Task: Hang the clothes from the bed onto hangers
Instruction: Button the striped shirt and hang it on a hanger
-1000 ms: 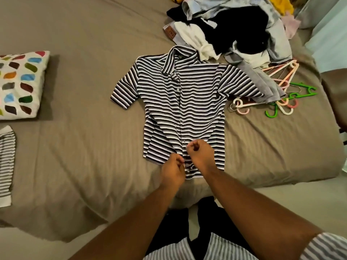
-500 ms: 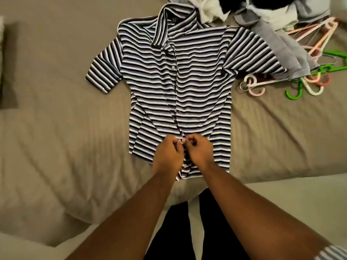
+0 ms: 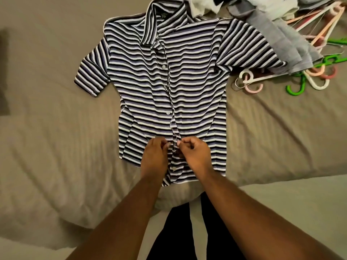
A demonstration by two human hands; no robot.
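A short-sleeved striped shirt in black, white and purple lies flat on the bed, collar away from me, front placket with white buttons running down its middle. My left hand pinches the left side of the placket near the hem. Just across the placket, my right hand pinches the right side with curled fingers. Several plastic hangers, pink, white and green, lie in a tangle to the right of the shirt.
The brown bed sheet spreads wide on the left. A pile of other clothes, grey and white, sits at the upper right and partly covers the hangers. My dark trousers and the pale floor show below the bed edge.
The view has tilted down and closer to the shirt. Both hands moved a little up the placket from the hem and stay pinched on it.
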